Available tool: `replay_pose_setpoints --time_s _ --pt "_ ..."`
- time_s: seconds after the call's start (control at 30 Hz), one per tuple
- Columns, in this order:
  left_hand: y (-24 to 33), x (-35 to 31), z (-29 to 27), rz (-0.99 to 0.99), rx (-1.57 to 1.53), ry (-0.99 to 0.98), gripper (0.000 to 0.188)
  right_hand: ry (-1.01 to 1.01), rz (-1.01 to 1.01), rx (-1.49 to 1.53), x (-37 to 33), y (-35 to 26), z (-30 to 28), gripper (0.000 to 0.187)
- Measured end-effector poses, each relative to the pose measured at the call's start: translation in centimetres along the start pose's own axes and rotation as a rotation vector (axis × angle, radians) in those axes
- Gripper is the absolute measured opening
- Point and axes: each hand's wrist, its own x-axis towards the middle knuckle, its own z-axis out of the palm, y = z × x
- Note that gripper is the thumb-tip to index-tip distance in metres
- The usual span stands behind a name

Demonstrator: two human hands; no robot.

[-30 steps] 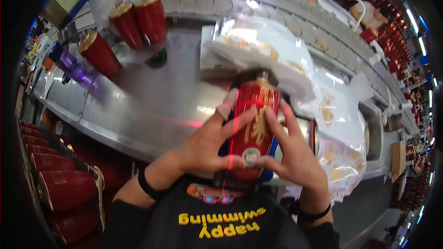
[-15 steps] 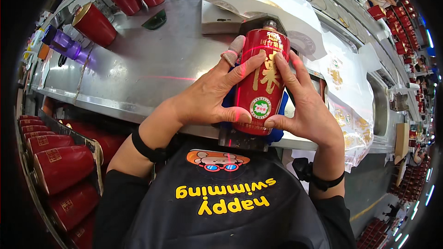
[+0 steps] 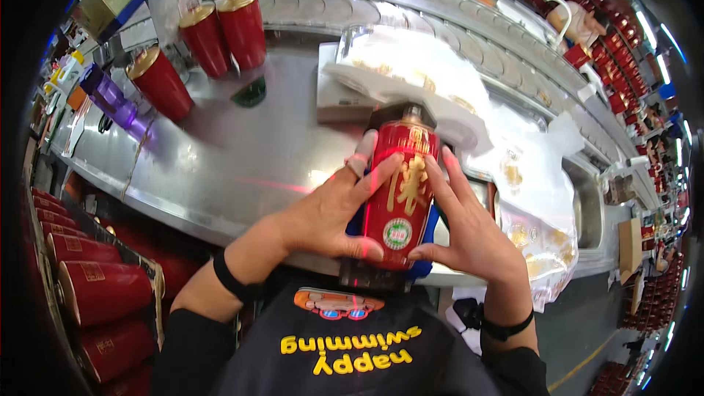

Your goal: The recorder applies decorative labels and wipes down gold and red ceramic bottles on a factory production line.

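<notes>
A red bottle (image 3: pixel 402 194) with gold lettering and a round green-and-white emblem lies in front of me in a dark cradle (image 3: pixel 372 280), its neck pointing away. My left hand (image 3: pixel 323 213) holds its left side, with the fingers on the upper body and the thumb near the base. On the right side, my right hand (image 3: pixel 477 242) grips it the same way, thumb low and fingers pressed along the gold lettering. A finger cover wraps one of my left fingers. Blue cloth (image 3: pixel 431 238) shows between the bottle and my right hand. Thin red light lines cross the bottle.
Red bottles (image 3: pixel 242 33) stand at the back left, beside a green bowl-shaped piece (image 3: pixel 251 92) and a purple drinking bottle (image 3: pixel 117 103). Sheets with gold decals (image 3: pixel 513 176) lie to the right, before a sink (image 3: pixel 587 198). A crate of red bottles (image 3: pixel 103 290) is at lower left.
The head view has tilted up, so the bottle and both hands appear lower in the picture. Both hands keep nearly the same hold on the bottle.
</notes>
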Motion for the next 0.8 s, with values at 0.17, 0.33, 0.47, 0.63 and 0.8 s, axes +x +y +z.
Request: replay_pose_setpoints --time_s 0.17,0.33,0.47,0.63,0.8 --pt "0.0 -0.2 -0.1 -0.014 -0.026 0.013 0.131 0.065 -0.182 0.099 4.2 -1.9 -4.1 0.030" --pt "-0.2 -0.4 0.4 -0.008 -0.077 0.063 0.133 0.318 -0.075 -0.163 9.3 1.9 -4.5 0.015" --pt "0.8 -0.2 -0.3 0.007 0.074 0.074 0.131 0.327 0.138 0.156 8.8 2.3 -2.9 0.019" --pt "0.4 1.7 -2.0 0.030 0.255 0.065 0.117 0.576 -0.041 0.052 5.7 2.0 -1.1 0.019" --pt "1.6 2.9 -3.0 0.065 0.479 -0.086 0.097 0.643 0.184 0.416 4.3 3.3 -0.4 0.017"
